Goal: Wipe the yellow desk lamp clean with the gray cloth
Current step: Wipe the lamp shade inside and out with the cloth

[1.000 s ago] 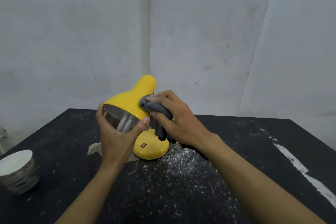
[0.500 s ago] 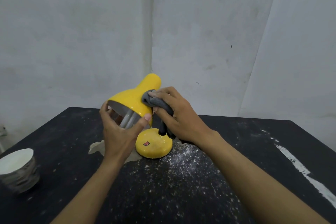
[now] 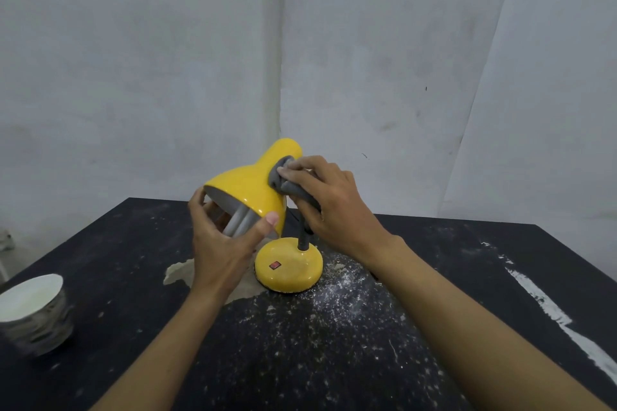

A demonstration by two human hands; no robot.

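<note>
The yellow desk lamp (image 3: 248, 185) stands on the black table, its shade tilted down to the left and its round base (image 3: 289, 269) carrying a red switch. My left hand (image 3: 220, 243) grips the shade's rim, thumb on the outside, fingers partly hidden behind the opening where the white bulb shows. My right hand (image 3: 334, 207) presses the bunched gray cloth (image 3: 283, 178) against the right side of the shade's neck. Part of the cloth and the lamp's dark stem are hidden under that hand.
White powder lies scattered over the black table (image 3: 467, 277) in front of and right of the base. A beige patch (image 3: 178, 272) lies left of the base. A white bowl (image 3: 33, 310) sits at the table's left edge. Grey walls stand close behind.
My right hand has slid the cloth up the shade toward its narrow neck. The left hand keeps hold of the rim, and the lamp sits a little higher and further right in view.
</note>
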